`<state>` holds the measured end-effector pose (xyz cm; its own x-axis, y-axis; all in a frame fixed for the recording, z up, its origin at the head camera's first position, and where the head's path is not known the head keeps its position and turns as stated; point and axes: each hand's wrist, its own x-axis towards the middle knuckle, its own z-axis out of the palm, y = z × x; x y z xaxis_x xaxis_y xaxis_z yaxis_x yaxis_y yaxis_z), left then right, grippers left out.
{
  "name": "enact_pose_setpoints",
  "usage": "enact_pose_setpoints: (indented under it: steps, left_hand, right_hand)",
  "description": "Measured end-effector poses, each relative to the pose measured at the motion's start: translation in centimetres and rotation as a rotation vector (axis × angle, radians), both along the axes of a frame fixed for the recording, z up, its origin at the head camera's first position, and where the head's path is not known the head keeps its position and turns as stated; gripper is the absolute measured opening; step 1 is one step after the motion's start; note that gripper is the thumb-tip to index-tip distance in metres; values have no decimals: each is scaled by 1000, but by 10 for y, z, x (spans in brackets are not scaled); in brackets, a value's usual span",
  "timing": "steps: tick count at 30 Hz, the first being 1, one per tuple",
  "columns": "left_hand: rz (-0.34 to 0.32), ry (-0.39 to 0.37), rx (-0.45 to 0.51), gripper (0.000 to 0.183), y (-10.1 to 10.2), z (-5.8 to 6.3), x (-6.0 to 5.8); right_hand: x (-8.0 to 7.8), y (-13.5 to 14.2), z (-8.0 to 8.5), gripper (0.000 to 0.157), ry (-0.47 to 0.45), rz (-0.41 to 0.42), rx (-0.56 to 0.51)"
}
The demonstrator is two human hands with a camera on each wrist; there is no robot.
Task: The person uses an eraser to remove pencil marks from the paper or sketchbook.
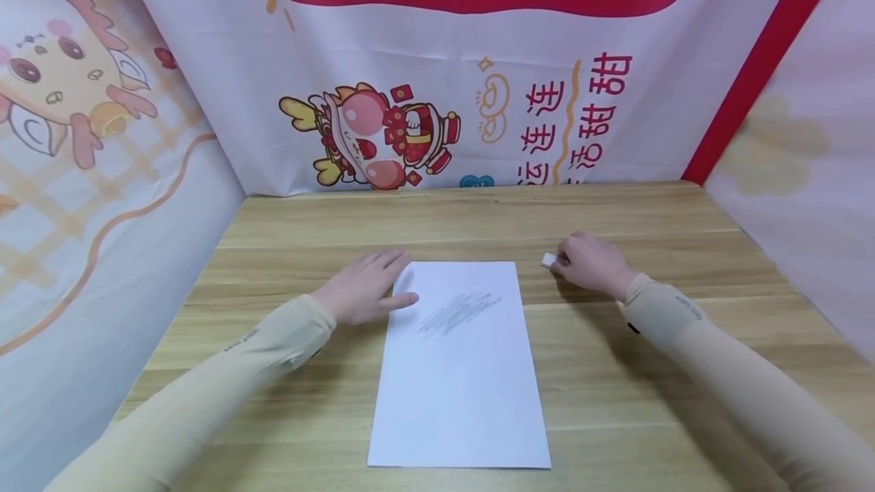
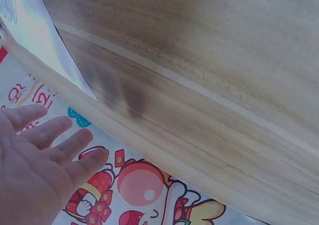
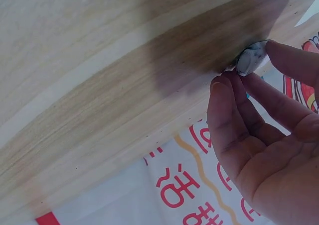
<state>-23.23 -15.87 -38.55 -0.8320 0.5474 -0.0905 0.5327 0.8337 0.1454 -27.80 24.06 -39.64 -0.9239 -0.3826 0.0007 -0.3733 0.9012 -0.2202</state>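
Note:
A white sheet of paper (image 1: 461,393) lies on the wooden table, with grey pencil scribble (image 1: 459,313) across its upper half. My left hand (image 1: 365,287) is at the sheet's upper left edge, fingers spread and straight, the thumb over the paper. In the left wrist view the same hand (image 2: 40,160) shows its extended fingers with nothing in them. To the right of the sheet, my right hand (image 1: 591,263) pinches a small white eraser (image 1: 549,260) between thumb and fingers. Smudges show on the eraser (image 3: 251,58) in the right wrist view, close over the tabletop.
The wooden table (image 1: 314,226) reaches back to a white cloth backdrop (image 1: 410,52) with red print and a cartoon figure. Printed cloth walls (image 1: 102,196) stand at the left and right sides.

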Motion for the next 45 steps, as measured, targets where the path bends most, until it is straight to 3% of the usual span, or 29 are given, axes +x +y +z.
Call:
enact_pose_setpoints:
  steps: [12, 19, 26, 34, 39, 45]
  left_hand:
    - [-1, 9, 13, 84, -4, -2, 3]
    - [9, 8, -8, 84, -5, -4, 3]
    - [2, -4, 0, 85, -2, -5, 3]
    - [-63, -20, -5, 90, 19, 1, 2]
    - [-122, -36, -71, 97, 39, 0, 3]
    - [-206, -47, -130, 111, 57, -5, 5]
  right_hand:
    - [3, -1, -3, 14, 5, -21, 18]
    - [4, 1, -3, 23, 24, -5, 10]
    - [12, -7, 3, 21, -40, -4, -72]
    - [28, -30, 16, 15, -43, 56, -302]
    - [34, -43, 15, 17, -56, 137, -332]
    - [39, -53, 13, 18, -58, 175, -329]
